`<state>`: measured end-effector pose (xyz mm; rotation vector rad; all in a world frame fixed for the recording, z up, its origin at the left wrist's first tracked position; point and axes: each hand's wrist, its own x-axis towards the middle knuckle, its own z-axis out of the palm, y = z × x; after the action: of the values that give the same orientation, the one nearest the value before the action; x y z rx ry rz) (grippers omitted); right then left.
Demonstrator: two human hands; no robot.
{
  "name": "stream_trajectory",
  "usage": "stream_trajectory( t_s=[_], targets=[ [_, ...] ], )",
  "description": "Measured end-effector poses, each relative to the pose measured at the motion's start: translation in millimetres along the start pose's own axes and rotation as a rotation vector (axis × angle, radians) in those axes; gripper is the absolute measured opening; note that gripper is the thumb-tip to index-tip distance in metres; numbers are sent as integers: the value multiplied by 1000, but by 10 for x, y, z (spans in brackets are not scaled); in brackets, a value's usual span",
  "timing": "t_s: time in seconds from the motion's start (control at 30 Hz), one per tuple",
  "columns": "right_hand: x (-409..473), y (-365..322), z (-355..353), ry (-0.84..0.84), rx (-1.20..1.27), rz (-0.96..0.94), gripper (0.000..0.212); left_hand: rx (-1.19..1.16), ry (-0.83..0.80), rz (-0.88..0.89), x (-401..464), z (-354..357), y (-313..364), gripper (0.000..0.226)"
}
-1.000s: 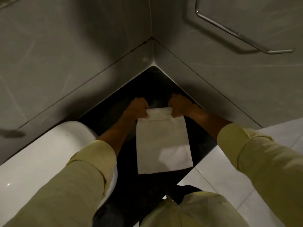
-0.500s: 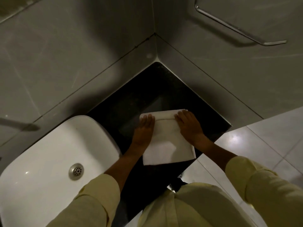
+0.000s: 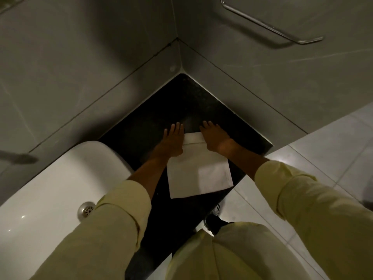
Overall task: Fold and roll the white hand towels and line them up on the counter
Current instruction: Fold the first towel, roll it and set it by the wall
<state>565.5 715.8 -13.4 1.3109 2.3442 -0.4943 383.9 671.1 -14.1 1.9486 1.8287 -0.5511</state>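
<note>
A white hand towel (image 3: 198, 172) lies folded flat on the black counter (image 3: 141, 136), its near edge close to the counter's front edge. A narrow band is folded over at its far end. My left hand (image 3: 173, 141) presses palm down on the towel's far left corner, fingers stretched out onto the counter. My right hand (image 3: 215, 139) lies flat on the far right corner in the same way. Neither hand grips the cloth. No other towel is in sight.
A white basin (image 3: 52, 188) with a metal drain (image 3: 85, 210) sits left of the towel. Grey tiled walls meet in a corner behind the counter. A chrome towel rail (image 3: 268, 25) hangs on the right wall. Pale floor tiles (image 3: 323, 154) lie to the right.
A second ago both hands pinched the towel's far edge. They then laid flat on the folded cloth, and now they have slid outward and farther along it, fingers reaching past the far edge.
</note>
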Motion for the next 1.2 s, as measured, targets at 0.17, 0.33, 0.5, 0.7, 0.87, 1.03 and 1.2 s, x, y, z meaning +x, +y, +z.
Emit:
stream_trajectory(
  t_s=[0.17,0.33,0.5,0.7,0.87,1.03,1.2],
  targets=[
    [-346,-149,501,298,18,21,70,13,309,-34,-282,423,168,70],
    [-558,-143,778,386,-2,5,83,-62,415,-87,-535,635,342,80],
    [-869,-138,940,394,123,-41,76,-72,428,-62,-858,773,430,77],
    [-1122,-216,1078,336,115,-17,92,-60,331,-108,-1195,895,635,64],
    [-1088,-259,418,303,87,78,42,-149,269,-168,-1110,310,516,32],
    [-556,-172,-77,60,51,77,70,-171,30,-130,-703,-3,326,77],
    [-533,-271,162,-199,-15,18,87,-71,-205,-21,-622,235,418,93]
  ],
)
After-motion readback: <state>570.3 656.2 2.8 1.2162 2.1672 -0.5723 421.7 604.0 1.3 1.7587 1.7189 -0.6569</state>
